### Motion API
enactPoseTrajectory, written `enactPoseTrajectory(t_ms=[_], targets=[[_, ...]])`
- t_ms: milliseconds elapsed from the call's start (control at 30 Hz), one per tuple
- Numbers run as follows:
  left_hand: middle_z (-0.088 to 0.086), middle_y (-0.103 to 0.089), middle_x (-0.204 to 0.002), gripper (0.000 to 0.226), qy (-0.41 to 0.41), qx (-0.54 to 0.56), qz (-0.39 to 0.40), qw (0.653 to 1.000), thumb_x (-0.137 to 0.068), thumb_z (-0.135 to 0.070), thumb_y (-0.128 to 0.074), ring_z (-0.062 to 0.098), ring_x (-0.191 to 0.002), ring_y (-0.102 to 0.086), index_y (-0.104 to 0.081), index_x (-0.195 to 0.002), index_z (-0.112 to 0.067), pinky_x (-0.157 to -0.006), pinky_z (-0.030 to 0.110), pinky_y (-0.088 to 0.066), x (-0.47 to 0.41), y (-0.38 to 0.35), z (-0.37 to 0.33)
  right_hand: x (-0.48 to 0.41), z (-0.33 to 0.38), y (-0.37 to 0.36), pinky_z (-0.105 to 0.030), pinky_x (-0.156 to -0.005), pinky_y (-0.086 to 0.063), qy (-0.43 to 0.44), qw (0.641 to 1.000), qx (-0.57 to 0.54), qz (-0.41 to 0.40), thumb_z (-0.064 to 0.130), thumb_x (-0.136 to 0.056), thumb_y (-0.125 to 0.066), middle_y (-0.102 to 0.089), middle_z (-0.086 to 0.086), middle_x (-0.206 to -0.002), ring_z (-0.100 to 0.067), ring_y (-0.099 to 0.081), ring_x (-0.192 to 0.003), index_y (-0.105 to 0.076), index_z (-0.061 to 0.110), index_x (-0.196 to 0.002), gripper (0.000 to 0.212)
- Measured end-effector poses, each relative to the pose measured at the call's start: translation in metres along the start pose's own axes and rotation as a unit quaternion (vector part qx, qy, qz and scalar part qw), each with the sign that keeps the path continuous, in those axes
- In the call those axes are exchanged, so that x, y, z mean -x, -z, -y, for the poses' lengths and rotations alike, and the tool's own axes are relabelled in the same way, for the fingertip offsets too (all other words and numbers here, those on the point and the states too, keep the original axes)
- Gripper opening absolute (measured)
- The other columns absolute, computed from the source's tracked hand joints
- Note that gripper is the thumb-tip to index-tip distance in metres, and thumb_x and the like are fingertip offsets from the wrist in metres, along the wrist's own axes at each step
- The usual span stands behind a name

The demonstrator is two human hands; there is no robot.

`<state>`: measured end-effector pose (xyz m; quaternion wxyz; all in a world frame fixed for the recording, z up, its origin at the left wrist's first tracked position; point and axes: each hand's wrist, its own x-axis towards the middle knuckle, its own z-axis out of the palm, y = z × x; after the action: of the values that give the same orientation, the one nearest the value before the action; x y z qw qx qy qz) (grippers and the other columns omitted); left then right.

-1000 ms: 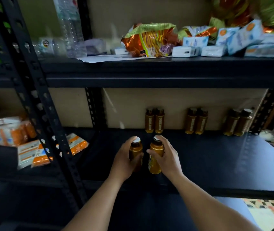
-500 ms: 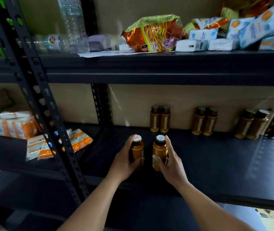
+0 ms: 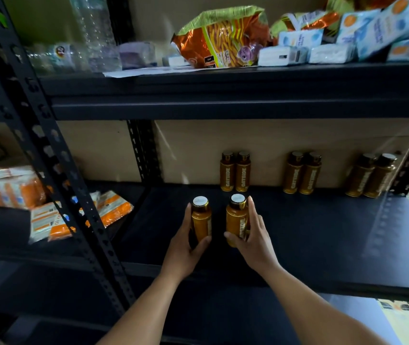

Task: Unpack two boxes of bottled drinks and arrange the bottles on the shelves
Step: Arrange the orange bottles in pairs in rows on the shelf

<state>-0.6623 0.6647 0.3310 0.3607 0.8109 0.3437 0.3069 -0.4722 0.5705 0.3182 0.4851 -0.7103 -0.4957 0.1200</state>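
My left hand [image 3: 183, 247] grips a small brown bottle with a white cap [image 3: 200, 220]. My right hand [image 3: 253, 240] grips a second bottle of the same kind [image 3: 235, 220] right beside it. Both bottles are upright over the middle of the dark shelf board [image 3: 323, 245], a small gap between them. Along the back wall stand three pairs of the same brown bottles: a left pair [image 3: 235, 171], a middle pair [image 3: 301, 173] and a right pair [image 3: 371, 176].
The upper shelf [image 3: 223, 95] carries a snack bag [image 3: 219, 39], white packets [image 3: 305, 52] and clear water bottles [image 3: 91, 38]. A black perforated upright [image 3: 56, 170] crosses at the left. Orange and white packs [image 3: 74, 217] lie on the neighbouring shelf.
Both hands have carried the two bottles a little deeper onto the shelf and moved them slightly apart. The camera has shifted closer to the shelf.
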Motion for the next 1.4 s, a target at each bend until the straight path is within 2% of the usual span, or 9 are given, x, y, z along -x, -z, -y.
enactPoseTrajectory(t_ms=[200,300,533,667,767,867,1033,1167,1400], targets=[[-0.025,-0.018,-0.161,0.096,0.008,0.009,0.021,1.000,-0.095,-0.049,-0.064,-0.003,-0.144,-0.022,0.017,-0.143,-0.069,-0.116,0.028,-0.026,-0.002,0.001,0.006,0.002,-0.002,0.002,-0.040,-0.111,-0.043,-0.014,1.000,-0.017,0.005,0.034,-0.084,-0.082,-0.039,0.011,-0.158,-0.010,-0.044,-0.139,0.012,0.055,-0.156,0.120],[-0.029,-0.028,-0.152,0.096,0.026,0.014,0.028,0.999,-0.097,-0.046,-0.061,-0.005,-0.138,-0.031,0.021,-0.139,-0.071,-0.112,0.025,-0.028,-0.002,0.001,0.007,0.002,-0.004,0.002,-0.041,-0.110,-0.048,-0.022,0.999,-0.011,0.023,0.022,-0.088,-0.078,-0.056,0.012,-0.144,-0.007,-0.057,-0.128,0.014,0.056,-0.155,0.119],[-0.025,-0.030,-0.152,0.114,0.045,0.030,-0.015,0.998,-0.084,-0.046,-0.079,-0.004,-0.138,-0.032,0.017,-0.139,-0.071,-0.108,0.024,-0.031,-0.005,-0.001,0.003,0.002,-0.001,0.001,-0.025,-0.101,-0.046,-0.015,0.999,-0.001,0.037,0.031,-0.088,-0.081,-0.052,0.024,-0.131,0.004,-0.053,-0.116,0.018,0.059,-0.152,0.121],[-0.016,-0.036,-0.159,0.111,0.039,0.025,-0.011,0.999,-0.090,-0.040,-0.074,0.006,-0.142,-0.039,0.021,-0.138,-0.071,-0.109,0.026,-0.034,-0.003,0.000,0.003,0.000,-0.003,-0.001,-0.034,-0.104,-0.051,-0.007,0.999,0.007,0.051,0.032,-0.090,-0.078,-0.052,0.040,-0.122,0.003,-0.057,-0.116,0.018,0.053,-0.155,0.118],[-0.022,-0.037,-0.151,0.112,0.039,0.024,-0.005,0.999,-0.090,-0.042,-0.073,-0.001,-0.137,-0.037,0.024,-0.140,-0.068,-0.107,0.026,-0.036,-0.002,0.002,0.004,0.000,-0.002,0.000,-0.038,-0.109,-0.049,-0.001,0.998,0.009,0.057,0.030,-0.089,-0.079,-0.040,0.047,-0.124,0.001,-0.052,-0.124,0.015,0.054,-0.156,0.118],[-0.030,-0.037,-0.142,0.117,0.043,0.025,-0.006,0.999,-0.086,-0.040,-0.079,-0.003,-0.135,-0.041,0.020,-0.142,-0.067,-0.105,0.022,-0.035,-0.005,0.000,0.003,0.001,-0.001,0.000,-0.037,-0.110,-0.048,-0.008,0.998,0.006,0.057,0.027,-0.087,-0.081,-0.040,0.045,-0.126,0.001,-0.050,-0.127,0.011,0.057,-0.155,0.119],[-0.021,-0.032,-0.158,0.110,0.015,-0.025,0.014,0.999,-0.092,-0.037,-0.072,-0.008,-0.134,-0.031,0.023,-0.139,-0.068,-0.106,0.020,-0.030,-0.006,-0.002,0.000,0.001,0.004,-0.002,-0.032,-0.110,-0.047,-0.008,0.997,0.010,0.074,0.028,-0.090,-0.079,-0.045,0.029,-0.144,0.003,-0.049,-0.129,0.010,0.067,-0.150,0.114],[-0.016,-0.035,-0.160,0.109,0.005,-0.047,0.030,0.998,-0.092,-0.041,-0.070,0.005,-0.141,-0.041,0.023,-0.140,-0.068,-0.108,0.023,-0.035,-0.008,-0.001,0.003,0.000,0.008,-0.008,-0.032,-0.110,-0.046,-0.004,0.996,0.012,0.091,0.031,-0.092,-0.076,-0.044,0.025,-0.151,0.000,-0.049,-0.133,0.011,0.068,-0.149,0.111],[-0.015,-0.037,-0.159,0.111,-0.002,-0.049,0.047,0.998,-0.091,-0.040,-0.072,0.009,-0.141,-0.043,0.023,-0.144,-0.065,-0.112,0.033,-0.040,-0.011,0.012,0.011,-0.001,0.014,-0.017,-0.038,-0.112,-0.046,-0.009,0.996,0.013,0.086,0.033,-0.093,-0.074,-0.043,0.017,-0.156,-0.007,-0.048,-0.136,0.014,0.067,-0.150,0.110]])
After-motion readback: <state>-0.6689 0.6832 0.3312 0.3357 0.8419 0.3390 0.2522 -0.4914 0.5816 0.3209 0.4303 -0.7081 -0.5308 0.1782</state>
